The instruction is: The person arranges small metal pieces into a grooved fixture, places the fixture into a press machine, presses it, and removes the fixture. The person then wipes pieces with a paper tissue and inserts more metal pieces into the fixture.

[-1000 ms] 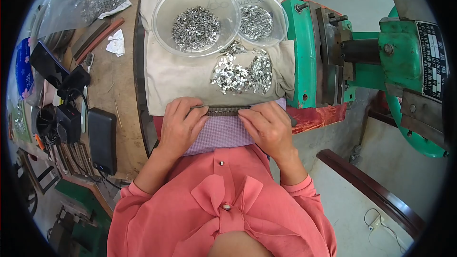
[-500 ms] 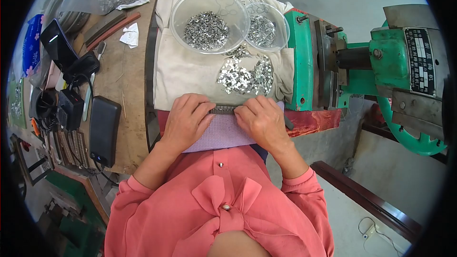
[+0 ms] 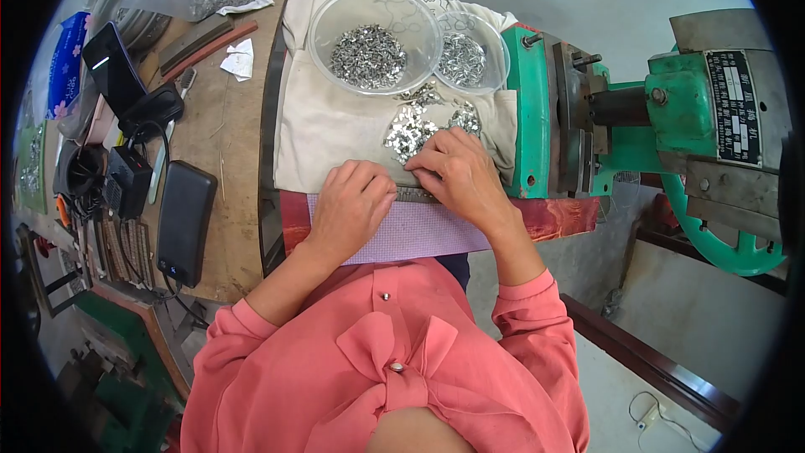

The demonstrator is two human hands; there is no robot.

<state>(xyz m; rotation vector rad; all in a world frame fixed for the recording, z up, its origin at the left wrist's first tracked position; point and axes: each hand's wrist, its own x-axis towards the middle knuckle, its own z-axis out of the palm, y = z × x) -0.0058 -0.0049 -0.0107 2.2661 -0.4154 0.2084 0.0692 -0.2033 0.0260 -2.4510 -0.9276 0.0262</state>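
Observation:
A narrow dark metal strip with a row of small slots or pieces [image 3: 414, 195] lies along the front edge of the beige cloth. My left hand [image 3: 352, 205] is closed around its left end, covering that part. Just behind the strip, my right hand [image 3: 459, 174] has its fingertips pinched together at the near edge of a pile of shiny small metal pieces [image 3: 408, 132]. Whatever those fingertips hold is hidden. Beneath the strip, a lilac checked cloth [image 3: 394, 231] hangs toward my lap.
Behind the pile stand a large clear tub [image 3: 314, 46] and a smaller clear tub [image 3: 506, 63], both holding small metal parts. A green machine [image 3: 528, 117] borders the right side. On the wooden table [image 3: 239, 134] at left lie a black power bank [image 3: 183, 222] and a phone [image 3: 113, 67].
My right hand has left the strip's right end and moved up to the metal pieces. My left hand has shifted slightly right along the strip. The view has tilted a little.

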